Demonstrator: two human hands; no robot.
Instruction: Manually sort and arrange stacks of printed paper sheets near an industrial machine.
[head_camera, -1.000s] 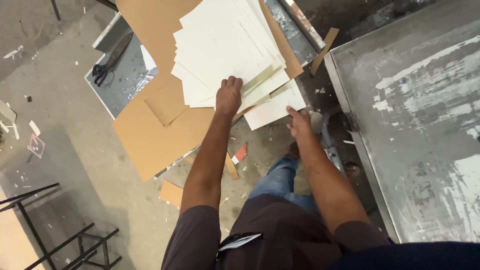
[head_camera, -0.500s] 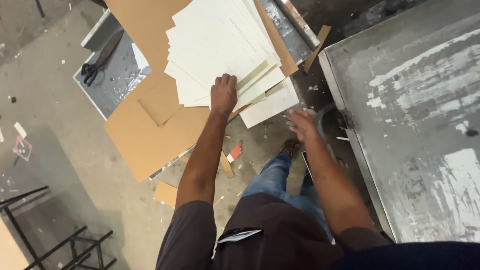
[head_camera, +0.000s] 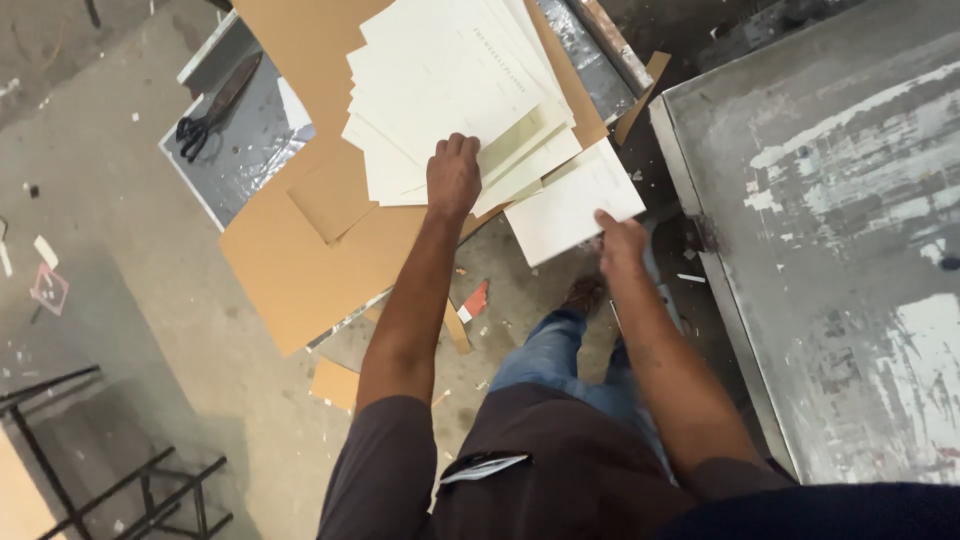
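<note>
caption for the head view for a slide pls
Left hand pressed on a fanned stack of cream sheets over brown cardboard; right hand grips one sheet's corner.

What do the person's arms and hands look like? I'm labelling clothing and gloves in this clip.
Both hands are bare, with no gloves: left hand, right hand. Forearms are uncovered. Each arm has a short dark grey-brown sleeve ending near the elbow. No watch, rings or markings show.

There is only one view, from a camera on the person's head. It looks steeply down along both arms, from standing height, onto the concrete floor (head_camera: 150, 330), the fanned cream sheets (head_camera: 450, 90) and the grey metal desk (head_camera: 830, 200) at right.
</note>
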